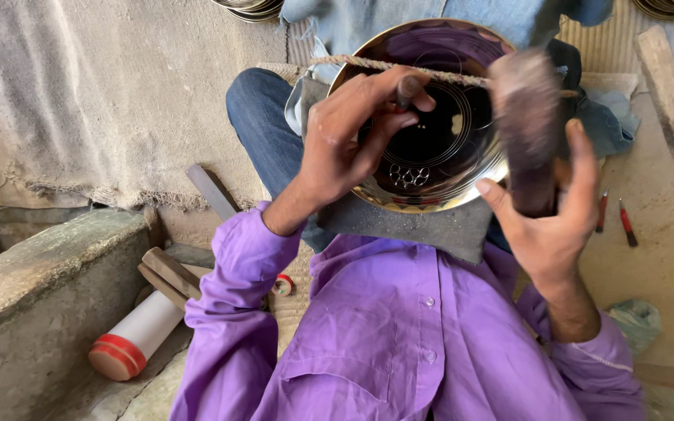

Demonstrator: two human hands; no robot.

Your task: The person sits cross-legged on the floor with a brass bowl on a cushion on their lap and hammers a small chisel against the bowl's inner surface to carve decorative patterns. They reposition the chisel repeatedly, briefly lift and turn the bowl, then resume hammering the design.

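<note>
A shiny round metal plate (462, 101) with engraved rings and small patterns rests tilted on a dark grey pad (423, 226) over my knees, with a rope (352, 61) stretched across its upper edge. My left hand (349, 136) pinches a short dark punch (407, 90) against the plate's inner face. My right hand (551, 210) grips the handle of a wooden mallet (526, 117), whose blurred head hangs over the plate's right rim. I wear a purple shirt and blue jeans.
A concrete ledge (33, 296) runs along the left, with a white and red cylinder (130, 339) and wooden blocks (169, 273) beside it. Two red-handled tools (614, 214) lie on the floor at right, near a wooden plank (668, 93). Stacked metal plates (251, 8) sit at the top.
</note>
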